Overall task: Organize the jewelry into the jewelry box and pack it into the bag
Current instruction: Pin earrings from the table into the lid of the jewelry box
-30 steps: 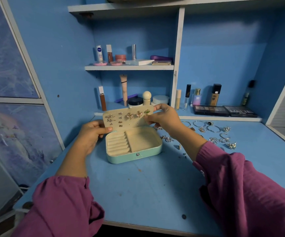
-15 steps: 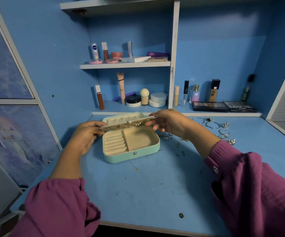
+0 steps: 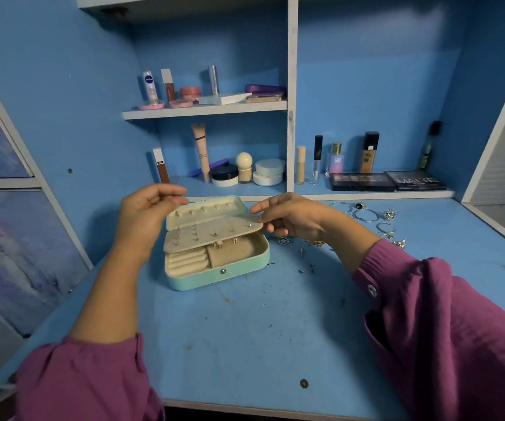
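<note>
The mint-green jewelry box (image 3: 218, 276) sits open on the blue desk (image 3: 245, 344), its lid (image 3: 205, 206) leaning back. A cream earring panel (image 3: 211, 233) lies tilted down over the tray, with a few gold earrings (image 3: 217, 245) hanging beneath it. My right hand (image 3: 290, 218) pinches the panel's right corner. My left hand (image 3: 145, 215) hovers by the lid's left corner, fingers loosely curled, with nothing visible in it. Silver hoops and rings (image 3: 366, 214) and small loose pieces (image 3: 313, 243) lie on the desk behind my right wrist. No bag is in view.
Cosmetics fill the shelves behind: tubes and jars (image 3: 239, 173) in the lower nook, bottles (image 3: 336, 159) and two dark palettes (image 3: 387, 181) to the right, more items on the upper shelf (image 3: 205, 110). A white cabinet edge (image 3: 500, 226) borders the desk on the right.
The earring panel has swung from upright down over the tray, its earring side now facing down. My left hand has let go of it and risen to the lid's corner.
</note>
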`<state>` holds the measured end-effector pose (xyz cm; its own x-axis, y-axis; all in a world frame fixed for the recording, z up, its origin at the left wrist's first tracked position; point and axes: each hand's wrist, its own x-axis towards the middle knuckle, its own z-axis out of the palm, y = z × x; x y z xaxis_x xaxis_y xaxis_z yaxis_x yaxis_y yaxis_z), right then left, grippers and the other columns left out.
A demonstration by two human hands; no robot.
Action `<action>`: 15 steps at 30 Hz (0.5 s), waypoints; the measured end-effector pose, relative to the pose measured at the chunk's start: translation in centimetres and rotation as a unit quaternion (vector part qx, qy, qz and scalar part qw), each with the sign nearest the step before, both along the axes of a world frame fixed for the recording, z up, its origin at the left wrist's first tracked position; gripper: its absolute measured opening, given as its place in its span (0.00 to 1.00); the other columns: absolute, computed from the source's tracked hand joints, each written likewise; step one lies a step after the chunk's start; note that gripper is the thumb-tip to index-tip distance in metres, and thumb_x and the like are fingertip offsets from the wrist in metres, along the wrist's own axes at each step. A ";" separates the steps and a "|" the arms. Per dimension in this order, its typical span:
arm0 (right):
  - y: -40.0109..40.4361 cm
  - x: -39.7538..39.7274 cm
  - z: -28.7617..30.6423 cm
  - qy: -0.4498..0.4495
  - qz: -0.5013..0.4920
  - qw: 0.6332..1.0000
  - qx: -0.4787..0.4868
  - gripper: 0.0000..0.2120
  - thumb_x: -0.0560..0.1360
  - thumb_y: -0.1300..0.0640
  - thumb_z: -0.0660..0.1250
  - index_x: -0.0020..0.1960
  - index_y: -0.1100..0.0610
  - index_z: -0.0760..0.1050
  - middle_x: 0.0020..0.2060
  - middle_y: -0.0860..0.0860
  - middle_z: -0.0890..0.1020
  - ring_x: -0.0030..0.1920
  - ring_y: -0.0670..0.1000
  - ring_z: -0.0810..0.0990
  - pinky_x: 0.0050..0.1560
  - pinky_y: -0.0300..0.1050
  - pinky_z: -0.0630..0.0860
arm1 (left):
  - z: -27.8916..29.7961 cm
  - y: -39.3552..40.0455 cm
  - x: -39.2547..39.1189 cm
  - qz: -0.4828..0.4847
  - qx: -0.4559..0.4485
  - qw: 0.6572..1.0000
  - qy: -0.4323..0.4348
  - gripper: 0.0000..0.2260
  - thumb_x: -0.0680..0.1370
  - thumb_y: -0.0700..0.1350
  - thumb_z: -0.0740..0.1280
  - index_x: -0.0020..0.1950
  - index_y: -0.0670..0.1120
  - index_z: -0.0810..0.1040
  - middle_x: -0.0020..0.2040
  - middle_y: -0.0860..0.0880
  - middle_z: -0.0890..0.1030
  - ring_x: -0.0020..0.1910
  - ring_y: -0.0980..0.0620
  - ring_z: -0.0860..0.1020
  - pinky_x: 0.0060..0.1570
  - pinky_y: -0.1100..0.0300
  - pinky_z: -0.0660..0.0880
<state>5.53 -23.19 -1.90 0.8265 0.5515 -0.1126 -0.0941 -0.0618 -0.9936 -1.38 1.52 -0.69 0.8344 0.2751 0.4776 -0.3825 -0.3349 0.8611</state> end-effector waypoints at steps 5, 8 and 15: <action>-0.2 0.4 -0.3 -0.004 0.029 1.000 -0.009 0.09 0.74 0.74 0.62 0.47 0.62 0.76 0.29 0.52 0.78 0.27 0.46 0.73 0.22 0.34 0.64 | 0.6 -6.8 -1.1 -0.085 0.204 0.970 -0.098 0.07 0.71 0.42 0.72 0.41 0.54 0.82 0.36 0.62 0.80 0.42 0.59 0.73 0.46 0.70 0.68; -0.3 0.7 -0.7 -0.022 0.038 0.999 0.000 0.11 0.73 0.75 0.61 0.42 0.63 0.77 0.29 0.55 0.79 0.29 0.50 0.72 0.29 0.40 0.66 | -0.6 -10.2 -1.3 -0.170 0.305 0.930 -0.118 0.05 0.69 0.49 0.70 0.41 0.50 0.85 0.36 0.57 0.80 0.43 0.60 0.71 0.50 0.64 0.67; -0.4 1.2 -0.9 0.001 0.030 0.999 -0.011 0.11 0.74 0.72 0.62 0.48 0.59 0.78 0.34 0.52 0.83 0.32 0.48 0.79 0.36 0.41 0.72 | -2.7 -12.3 -1.3 -0.210 0.505 0.832 -0.089 0.05 0.74 0.48 0.70 0.47 0.52 0.85 0.38 0.59 0.77 0.48 0.64 0.60 0.64 0.60 0.54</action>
